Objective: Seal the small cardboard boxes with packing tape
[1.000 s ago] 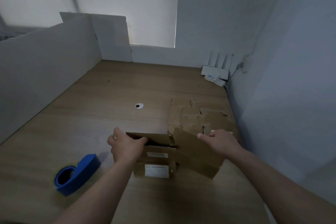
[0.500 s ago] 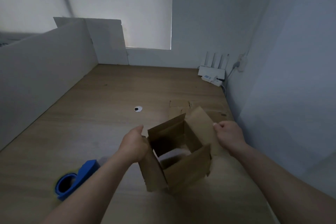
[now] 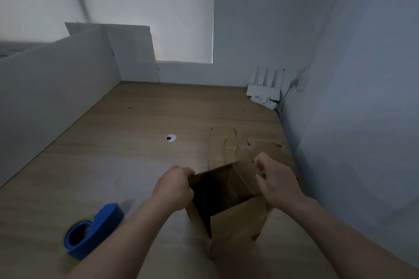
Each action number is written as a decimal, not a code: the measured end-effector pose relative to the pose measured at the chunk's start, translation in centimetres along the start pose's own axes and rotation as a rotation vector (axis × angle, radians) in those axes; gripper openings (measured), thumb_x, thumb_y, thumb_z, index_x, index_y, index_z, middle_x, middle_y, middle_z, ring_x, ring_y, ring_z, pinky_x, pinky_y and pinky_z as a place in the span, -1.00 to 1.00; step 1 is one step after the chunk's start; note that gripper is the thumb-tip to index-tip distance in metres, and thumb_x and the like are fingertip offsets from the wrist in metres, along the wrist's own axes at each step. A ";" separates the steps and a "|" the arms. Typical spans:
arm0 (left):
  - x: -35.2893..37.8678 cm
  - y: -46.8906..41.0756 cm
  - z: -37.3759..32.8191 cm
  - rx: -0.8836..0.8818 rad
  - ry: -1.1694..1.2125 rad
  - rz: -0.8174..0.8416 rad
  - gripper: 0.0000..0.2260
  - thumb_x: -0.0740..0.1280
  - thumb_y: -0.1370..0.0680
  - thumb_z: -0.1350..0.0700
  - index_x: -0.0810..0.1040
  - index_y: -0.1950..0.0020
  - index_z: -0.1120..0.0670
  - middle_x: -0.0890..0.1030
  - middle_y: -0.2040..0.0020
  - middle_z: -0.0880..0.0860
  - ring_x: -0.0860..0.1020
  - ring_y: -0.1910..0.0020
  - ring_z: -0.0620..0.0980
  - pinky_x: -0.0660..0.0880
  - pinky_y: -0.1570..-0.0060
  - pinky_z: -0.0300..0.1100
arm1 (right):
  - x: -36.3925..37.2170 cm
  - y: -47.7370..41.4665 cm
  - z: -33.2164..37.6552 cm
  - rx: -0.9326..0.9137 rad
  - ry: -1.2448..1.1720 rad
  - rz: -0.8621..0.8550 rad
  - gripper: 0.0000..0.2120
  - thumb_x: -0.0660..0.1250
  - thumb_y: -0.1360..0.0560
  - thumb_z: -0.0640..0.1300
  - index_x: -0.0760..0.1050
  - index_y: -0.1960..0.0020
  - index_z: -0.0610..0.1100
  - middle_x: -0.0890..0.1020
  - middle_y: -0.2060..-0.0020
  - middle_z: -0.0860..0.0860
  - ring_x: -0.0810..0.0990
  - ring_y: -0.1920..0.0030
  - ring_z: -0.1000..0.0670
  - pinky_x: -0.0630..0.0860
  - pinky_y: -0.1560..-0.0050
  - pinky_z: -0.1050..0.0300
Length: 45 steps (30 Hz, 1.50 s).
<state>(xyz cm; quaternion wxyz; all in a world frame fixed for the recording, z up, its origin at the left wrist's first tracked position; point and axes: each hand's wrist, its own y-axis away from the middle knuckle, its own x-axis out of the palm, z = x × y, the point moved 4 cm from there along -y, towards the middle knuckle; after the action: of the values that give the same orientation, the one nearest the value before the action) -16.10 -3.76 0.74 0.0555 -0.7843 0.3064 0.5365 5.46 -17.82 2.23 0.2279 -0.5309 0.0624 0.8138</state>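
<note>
A second ago the cardboard box (image 3: 237, 222) lay collapsed with a white label facing me. Now it is pulled open square, its dark mouth turned up toward me and the label out of sight. My left hand (image 3: 174, 186) has shifted to grip the left rim, my right hand (image 3: 277, 184) the right rim, closer together.
</note>
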 end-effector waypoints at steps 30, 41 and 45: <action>1.9 1.0 -1.3 0.270 0.087 0.034 -0.42 0.25 -0.60 -0.16 0.14 -0.57 -0.09 -0.13 -0.60 -0.11 0.36 -0.39 0.03 0.38 -0.31 -0.10 | 5.9 0.7 -0.6 -0.078 0.512 0.126 -0.35 0.33 -0.53 0.13 0.10 -0.52 0.25 -0.01 -0.60 -0.19 0.25 -0.45 -0.35 0.35 -0.28 -0.30; 4.4 -0.7 -0.4 0.230 -0.024 -0.008 -0.23 0.40 -0.50 -0.21 0.12 -0.60 -0.07 0.17 -0.55 -0.04 0.40 -0.39 0.05 0.41 -0.28 -0.09 | 3.1 1.0 1.7 -0.031 0.299 0.186 -0.56 0.31 -0.55 -0.10 0.36 -0.41 0.06 -0.17 -0.62 -0.06 0.36 -0.40 -0.17 0.50 -0.17 0.01; 4.8 -1.1 0.3 0.139 0.061 -0.037 -0.32 0.48 -0.42 -0.21 0.38 -0.47 -0.04 0.29 -0.40 -0.06 0.49 -0.22 -0.02 0.49 -0.19 -0.15 | 1.5 0.8 2.9 0.088 0.005 0.073 -0.27 0.35 -0.56 -0.19 0.08 -0.61 -0.01 0.21 -0.57 -0.01 0.39 -0.45 -0.02 0.39 -0.38 0.12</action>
<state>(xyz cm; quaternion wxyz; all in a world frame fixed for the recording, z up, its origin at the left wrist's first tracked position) -14.59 -4.76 -3.81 0.1105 -0.8001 0.3299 0.4887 2.18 -17.12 2.01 0.2210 -0.5197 0.1181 0.8168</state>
